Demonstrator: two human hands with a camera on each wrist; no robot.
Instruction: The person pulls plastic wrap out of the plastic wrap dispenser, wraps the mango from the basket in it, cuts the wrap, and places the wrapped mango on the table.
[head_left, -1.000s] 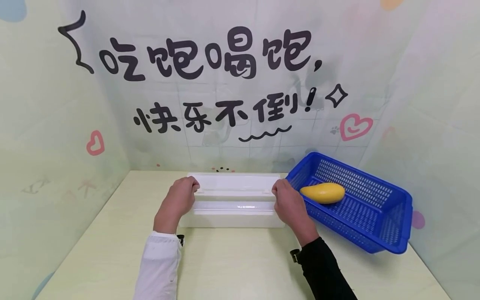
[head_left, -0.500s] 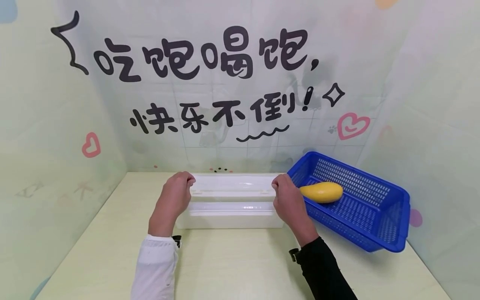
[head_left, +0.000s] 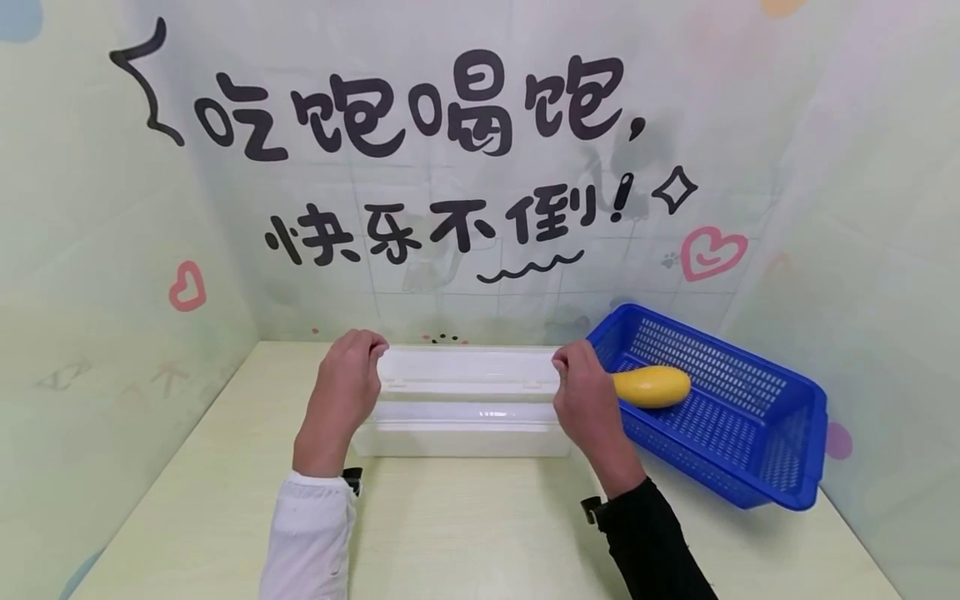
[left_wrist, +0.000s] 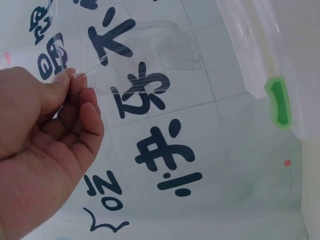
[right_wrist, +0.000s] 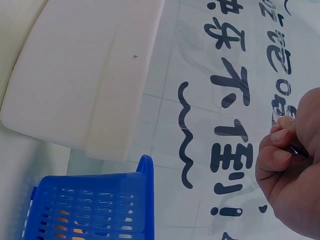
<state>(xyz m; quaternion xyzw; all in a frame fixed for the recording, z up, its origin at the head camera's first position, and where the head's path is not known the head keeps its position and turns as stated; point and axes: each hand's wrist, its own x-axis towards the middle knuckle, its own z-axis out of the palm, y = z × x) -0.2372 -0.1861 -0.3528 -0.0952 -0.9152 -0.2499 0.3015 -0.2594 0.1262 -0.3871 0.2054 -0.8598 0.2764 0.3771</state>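
At the left, a white sleeve (head_left: 311,533) leads to the person's left hand (head_left: 345,387), raised by the left end of a long white box. Its fingers are curled in, the tips closed with the thumb on a corner of clear film (left_wrist: 98,73). The film shows mostly as creases and gloss, with the lettering on the wall cloth (head_left: 457,225) visible through it. A tip pinch suits something so thin, probably because a fuller grip would crumple it.

In the middle, the white box (head_left: 465,443) lies on the counter (head_left: 465,533), its long side facing the person, so each hand can reach one end. Its lid (head_left: 476,364) is raised at the back, likely to leave the opening free for the film. A green catch (left_wrist: 280,102) shows in the left wrist view.

Just beyond the box's right end, the right hand (head_left: 590,400) mirrors the left, its fingers pinching the film's other corner; hands this far apart probably keep the sheet flat and stop it clinging to itself.

Farthest right, a blue basket (head_left: 705,354) sits askew near the box, holding a yellow fruit (head_left: 654,387). That spot presumably keeps the fruit within reach without crowding the film.
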